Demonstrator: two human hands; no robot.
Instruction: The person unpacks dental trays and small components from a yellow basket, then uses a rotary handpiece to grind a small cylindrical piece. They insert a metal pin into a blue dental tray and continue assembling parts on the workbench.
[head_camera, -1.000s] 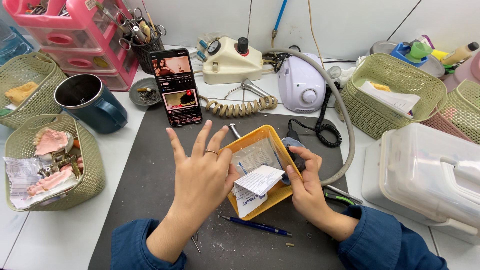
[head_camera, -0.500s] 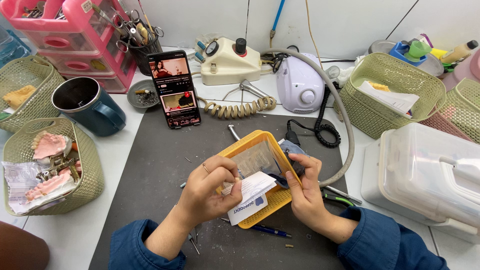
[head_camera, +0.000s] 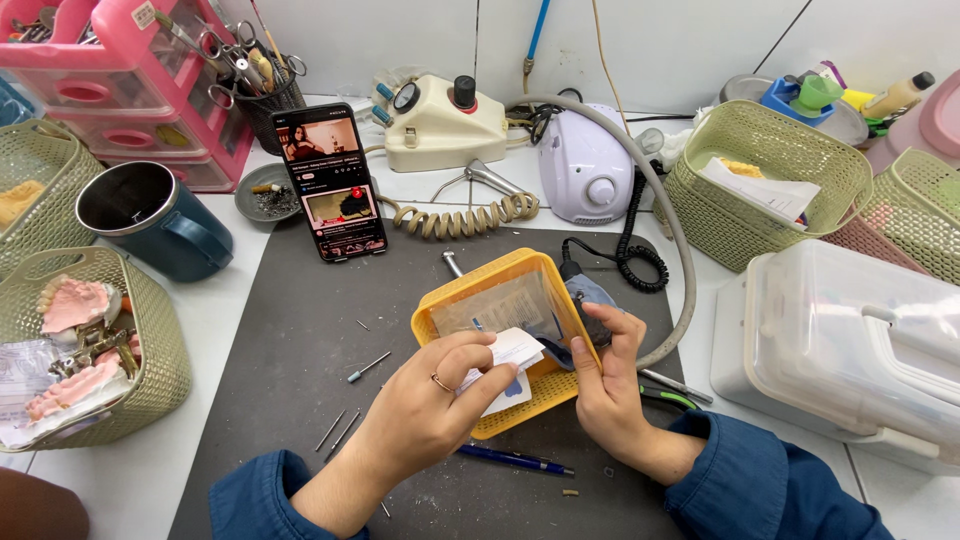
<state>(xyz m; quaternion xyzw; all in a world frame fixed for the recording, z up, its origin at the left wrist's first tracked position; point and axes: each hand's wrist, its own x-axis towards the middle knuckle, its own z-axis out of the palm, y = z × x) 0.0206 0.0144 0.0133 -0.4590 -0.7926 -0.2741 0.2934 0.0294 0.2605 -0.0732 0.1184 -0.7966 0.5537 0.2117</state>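
A small yellow basket (head_camera: 455, 300) sits tilted on the dark grey mat (head_camera: 290, 350), with a clear plastic bag and papers inside. My left hand (head_camera: 425, 405) pinches a white slip of paper (head_camera: 512, 350) at the basket's near rim. My right hand (head_camera: 605, 385) holds the basket's right side and a dark grey handpiece (head_camera: 590, 318) lying along that edge. A blue pen (head_camera: 515, 461) lies on the mat just below the basket.
A phone (head_camera: 332, 180) stands propped at the mat's back. A dark mug (head_camera: 150, 215), green baskets (head_camera: 765, 180) with dental casts (head_camera: 70, 305), pink drawers (head_camera: 110, 90), a white motor unit (head_camera: 590, 170), a cream control box (head_camera: 440, 125) and a white lidded box (head_camera: 850, 340) surround it. Loose burs (head_camera: 368, 367) lie on the mat.
My left hand, spread open above the basket a second ago, came down and closed its fingers on the white slip. The right hand stayed on the basket's right side.
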